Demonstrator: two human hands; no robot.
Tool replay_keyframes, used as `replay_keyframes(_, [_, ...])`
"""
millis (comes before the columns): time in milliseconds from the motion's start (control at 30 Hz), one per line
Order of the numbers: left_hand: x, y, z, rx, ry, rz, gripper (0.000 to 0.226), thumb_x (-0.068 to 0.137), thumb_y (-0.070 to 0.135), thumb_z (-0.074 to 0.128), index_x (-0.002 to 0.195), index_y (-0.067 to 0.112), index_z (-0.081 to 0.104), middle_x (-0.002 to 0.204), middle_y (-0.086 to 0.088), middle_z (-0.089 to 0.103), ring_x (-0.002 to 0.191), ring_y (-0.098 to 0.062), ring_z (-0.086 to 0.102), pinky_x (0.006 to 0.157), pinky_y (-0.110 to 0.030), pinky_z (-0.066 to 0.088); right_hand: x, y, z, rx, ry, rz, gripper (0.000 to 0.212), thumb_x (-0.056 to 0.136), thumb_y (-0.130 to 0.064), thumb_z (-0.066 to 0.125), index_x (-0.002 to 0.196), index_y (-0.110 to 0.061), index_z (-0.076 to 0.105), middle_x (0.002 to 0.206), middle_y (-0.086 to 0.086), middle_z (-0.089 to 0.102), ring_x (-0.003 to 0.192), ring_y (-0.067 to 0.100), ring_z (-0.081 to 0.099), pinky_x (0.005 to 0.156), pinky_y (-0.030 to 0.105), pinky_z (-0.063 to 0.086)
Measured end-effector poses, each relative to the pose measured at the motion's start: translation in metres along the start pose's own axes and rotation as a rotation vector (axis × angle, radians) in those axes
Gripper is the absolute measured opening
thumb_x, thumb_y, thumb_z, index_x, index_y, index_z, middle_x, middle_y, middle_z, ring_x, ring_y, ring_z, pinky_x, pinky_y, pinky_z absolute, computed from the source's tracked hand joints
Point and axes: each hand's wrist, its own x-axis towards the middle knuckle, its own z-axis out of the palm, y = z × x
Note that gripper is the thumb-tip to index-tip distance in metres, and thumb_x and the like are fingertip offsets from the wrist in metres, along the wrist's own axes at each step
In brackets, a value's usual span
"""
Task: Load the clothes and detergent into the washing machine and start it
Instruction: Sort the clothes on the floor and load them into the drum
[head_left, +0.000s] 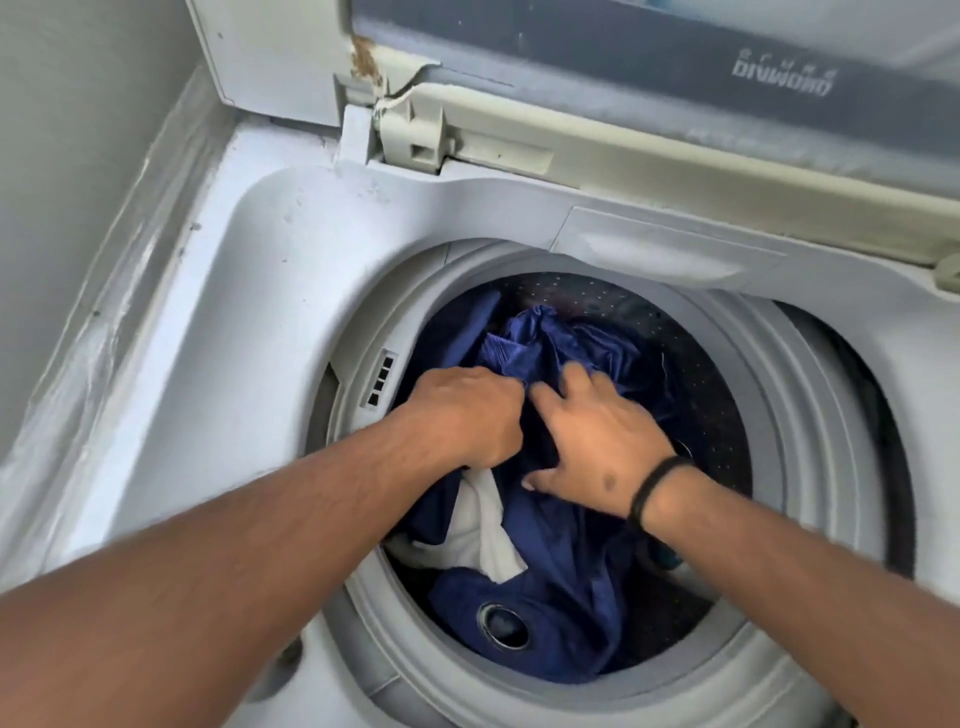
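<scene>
Right now we have both arms reaching down into the open top of the washing machine (223, 291), whose lid (649, 67) stands raised at the back. Our left hand (470, 410) is curled into a fist, its fingers tucked under and bunching the dark blue cloth (566, 525) that fills most of the drum (727, 395). Our right hand (597, 436) lies spread over the same cloth just beside the left, fingers fairly straight and pressing down, thumb out toward us. We wear a black band (654, 486) on the right wrist. A white garment (483, 525) peeks out below the left hand, between folds of blue. Nearer to us a metal eyelet (501, 626) sits in the blue fabric. Grey wall (78, 156) runs along the machine's left side
</scene>
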Motion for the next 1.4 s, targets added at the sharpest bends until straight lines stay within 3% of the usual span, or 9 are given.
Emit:
replay_keyframes(67, [0.001,-0.001,0.000,-0.038,-0.029,-0.029,0.046,0.097,0.031,0.048,0.143,0.024,0.044,0.137,-0.008,0.052,0.125,-0.030,0.053,0.092,-0.042,0.043,0.026,0.009,0.016,-0.026,-0.138,0.081,0.134,0.052,-0.064,0.087,0.153,-0.041,0.002,0.156,0.017,0.005,0.140,0.046,0.019,0.095,0.065,0.044])
replay_keyframes(167, [0.000,0.000,0.001,-0.027,-0.120,-0.050,0.043,0.097,0.036,0.051,0.138,0.023,0.048,0.140,-0.011,0.048,0.126,-0.032,0.052,0.089,-0.039,0.040,0.055,0.031,0.040,0.035,-0.420,0.235,0.151,0.041,-0.063,0.092,0.147,-0.056,-0.015,0.158,0.014,-0.032,0.146,0.051,-0.013,0.099,0.079,0.031])
replay_keyframes(300, [0.001,-0.001,0.004,-0.035,-0.197,-0.049,0.047,0.097,0.042,0.051,0.140,0.024,0.045,0.145,-0.012,0.043,0.130,-0.032,0.049,0.098,-0.041,0.042,0.076,0.036,0.044,0.051,-0.595,0.318,0.147,0.042,-0.053,0.094,0.153,-0.046,-0.002,0.162,0.023,0.006,0.143,0.050,0.024,0.100,0.064,0.045])
replay_keyframes(400, [0.002,-0.001,0.001,-0.026,-0.098,-0.027,0.049,0.096,0.035,0.052,0.144,0.027,0.042,0.146,-0.011,0.043,0.130,-0.034,0.049,0.099,-0.044,0.042,0.056,0.003,0.037,-0.084,-0.430,0.120,0.085,0.070,-0.030,0.077,0.144,-0.018,0.036,0.139,0.016,0.044,0.120,0.036,0.054,0.088,0.050,0.055])
replay_keyframes(667, [-0.001,-0.002,-0.001,-0.026,-0.088,0.047,0.051,0.093,0.017,0.054,0.142,0.020,0.044,0.132,-0.010,0.058,0.120,-0.030,0.057,0.096,-0.044,0.051,0.014,-0.015,0.044,-0.001,-0.479,-0.056,0.062,0.085,-0.033,0.065,0.139,-0.015,0.038,0.132,0.015,0.050,0.109,0.035,0.060,0.085,0.040,0.053])
replay_keyframes(833, [-0.001,0.002,0.001,-0.078,-0.189,0.003,0.041,0.097,0.027,0.058,0.135,0.014,0.053,0.092,-0.006,0.066,0.067,-0.024,0.075,0.065,-0.032,0.060,0.031,0.010,0.028,-0.069,-0.588,0.005,0.020,0.085,-0.015,0.054,0.105,-0.016,0.056,0.090,0.001,0.060,0.080,0.021,0.061,0.074,0.032,0.057])
replay_keyframes(1000, [0.002,0.002,0.003,0.023,-0.208,0.038,0.047,0.095,0.040,0.059,0.137,0.021,0.051,0.119,-0.003,0.064,0.103,-0.025,0.068,0.088,-0.038,0.054,0.024,0.019,0.034,-0.510,-0.812,0.065,0.051,0.086,-0.014,0.063,0.135,-0.013,0.049,0.141,0.012,0.050,0.122,0.039,0.055,0.094,0.060,0.047])
replay_keyframes(1200, [0.003,0.000,0.003,0.028,-0.116,0.047,0.047,0.094,0.021,0.048,0.141,0.026,0.046,0.138,-0.005,0.056,0.125,-0.027,0.055,0.099,-0.043,0.048,0.014,-0.018,0.042,-0.082,-0.211,-0.300,0.045,0.082,-0.031,0.066,0.126,-0.024,0.056,0.130,0.006,0.052,0.110,0.030,0.055,0.086,0.045,0.054])
replay_keyframes(1400, [0.002,-0.001,0.003,0.002,-0.131,0.078,0.059,0.095,0.015,0.046,0.148,0.041,0.039,0.153,0.003,0.045,0.139,-0.021,0.044,0.109,-0.041,0.042,0.021,-0.001,0.077,-0.232,-0.589,-0.197,0.093,0.076,-0.046,0.079,0.151,-0.044,0.024,0.157,-0.004,0.011,0.141,0.041,0.020,0.093,0.074,0.042])
